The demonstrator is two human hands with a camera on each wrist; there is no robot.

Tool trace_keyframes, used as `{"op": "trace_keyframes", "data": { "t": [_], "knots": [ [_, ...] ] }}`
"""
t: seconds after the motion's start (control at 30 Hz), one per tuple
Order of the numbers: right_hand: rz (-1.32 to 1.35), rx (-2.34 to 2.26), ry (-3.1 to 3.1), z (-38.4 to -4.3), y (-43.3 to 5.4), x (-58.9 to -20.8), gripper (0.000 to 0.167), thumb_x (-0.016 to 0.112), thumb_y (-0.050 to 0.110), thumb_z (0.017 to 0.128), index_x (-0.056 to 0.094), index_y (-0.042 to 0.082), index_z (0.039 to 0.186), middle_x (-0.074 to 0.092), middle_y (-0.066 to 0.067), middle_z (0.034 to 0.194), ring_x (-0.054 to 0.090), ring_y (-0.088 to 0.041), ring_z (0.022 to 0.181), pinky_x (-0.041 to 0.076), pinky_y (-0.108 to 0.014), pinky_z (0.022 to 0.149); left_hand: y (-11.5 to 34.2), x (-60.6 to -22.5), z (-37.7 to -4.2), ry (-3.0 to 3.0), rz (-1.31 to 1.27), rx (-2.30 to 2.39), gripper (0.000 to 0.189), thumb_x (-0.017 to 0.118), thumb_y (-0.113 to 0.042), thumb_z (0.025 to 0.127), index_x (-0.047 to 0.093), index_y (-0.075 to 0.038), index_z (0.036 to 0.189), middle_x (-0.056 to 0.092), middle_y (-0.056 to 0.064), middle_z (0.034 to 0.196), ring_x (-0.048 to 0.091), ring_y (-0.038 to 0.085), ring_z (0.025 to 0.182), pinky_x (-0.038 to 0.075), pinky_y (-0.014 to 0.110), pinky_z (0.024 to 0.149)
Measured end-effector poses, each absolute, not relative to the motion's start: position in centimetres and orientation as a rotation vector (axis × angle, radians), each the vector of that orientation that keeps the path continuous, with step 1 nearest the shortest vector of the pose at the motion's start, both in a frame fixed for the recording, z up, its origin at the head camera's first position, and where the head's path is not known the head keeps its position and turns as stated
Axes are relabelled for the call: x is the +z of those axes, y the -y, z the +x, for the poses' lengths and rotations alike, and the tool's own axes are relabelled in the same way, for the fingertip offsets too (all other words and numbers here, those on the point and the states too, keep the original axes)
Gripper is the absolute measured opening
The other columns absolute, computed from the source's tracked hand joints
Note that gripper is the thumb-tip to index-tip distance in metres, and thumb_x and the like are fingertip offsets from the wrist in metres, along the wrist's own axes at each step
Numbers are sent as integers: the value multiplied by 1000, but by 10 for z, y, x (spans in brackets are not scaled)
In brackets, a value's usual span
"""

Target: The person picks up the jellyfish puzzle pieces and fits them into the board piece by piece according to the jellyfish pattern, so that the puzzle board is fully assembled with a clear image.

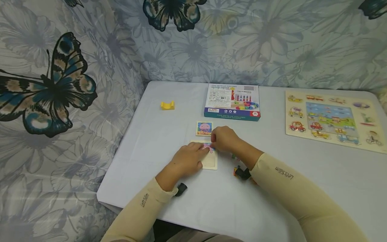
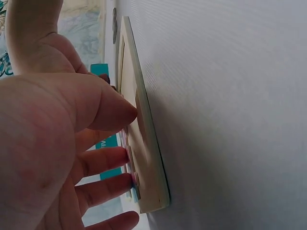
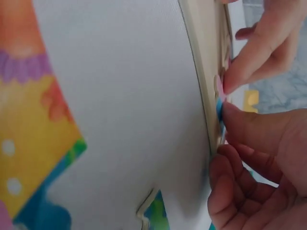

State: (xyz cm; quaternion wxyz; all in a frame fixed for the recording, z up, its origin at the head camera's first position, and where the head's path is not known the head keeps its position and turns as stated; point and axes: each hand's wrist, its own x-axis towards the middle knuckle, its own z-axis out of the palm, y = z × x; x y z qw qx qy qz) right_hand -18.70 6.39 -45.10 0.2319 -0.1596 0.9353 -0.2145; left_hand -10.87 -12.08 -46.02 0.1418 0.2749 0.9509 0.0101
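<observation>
A small wooden puzzle tray [image 1: 211,163] lies on the table under both hands, with pink and blue puzzle pieces in its upper part. My left hand [image 1: 188,158] rests over the tray's left side. Its fingertips touch the pieces, and the thumb [image 2: 115,112] touches the frame. At the tray's upper right, my right hand [image 1: 225,139] pinches a blue-and-pink puzzle piece [image 3: 220,109] at the edge, its other fingers curled. Just beyond the tray lies a picture card [image 1: 204,128] with a pink octopus. The fingers partly hide the pieces.
Loose puzzle pieces [image 3: 156,213] lie right of the tray, partly under my right forearm. A boxed bead set [image 1: 232,102] sits farther back, with a yellow curved block [image 1: 167,105] to its left. A vehicle puzzle board [image 1: 332,117] lies at the right.
</observation>
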Motion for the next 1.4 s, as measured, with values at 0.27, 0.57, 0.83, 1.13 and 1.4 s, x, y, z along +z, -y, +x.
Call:
{"op": "trace_keyframes", "data": {
  "t": [0.27, 0.57, 0.83, 1.13, 1.4],
  "knots": [
    [-316, -627, -2528, -192, -72, -455, 25, 86, 31, 83, 68, 13, 81, 65, -4, 80, 59, -22, 81, 48, -32, 70, 117, -460, -108, -2756, 787, 11, 60, 58, -26, 97, 45, -25, 156, 49, 1, 153, 44, 20, 140, 45, 41, 109],
    [-295, -705, -2455, -205, -75, -457, 26, 84, 35, 84, 72, 13, 76, 67, -3, 76, 59, -21, 80, 47, -32, 69, 119, -460, -110, -2759, 786, 28, 59, 59, -24, 97, 47, -26, 155, 49, 2, 153, 45, 21, 140, 44, 43, 109],
    [-341, -663, -2480, -202, -76, -459, 26, 83, 32, 87, 66, 12, 87, 63, -5, 82, 58, -22, 81, 47, -31, 70, 119, -462, -108, -2746, 798, 21, 58, 55, -24, 98, 46, -25, 156, 46, 2, 156, 41, 22, 144, 43, 44, 111],
    [-406, -528, -2552, -173, -120, -440, 34, 82, 28, 87, 71, 10, 114, 68, -9, 102, 59, -24, 90, 55, -39, 85, 127, -465, -110, -2763, 826, 156, 55, 53, -22, 100, 47, -25, 154, 46, 2, 156, 42, 23, 144, 40, 47, 114],
    [-427, -446, -2639, -136, -157, -449, 34, 82, 29, 87, 71, 9, 111, 63, -10, 105, 57, -26, 93, 54, -48, 92, 141, -469, -118, -2717, 822, 316, 54, 56, -23, 97, 50, -25, 151, 44, 1, 156, 38, 22, 146, 36, 46, 118]
  ]
}}
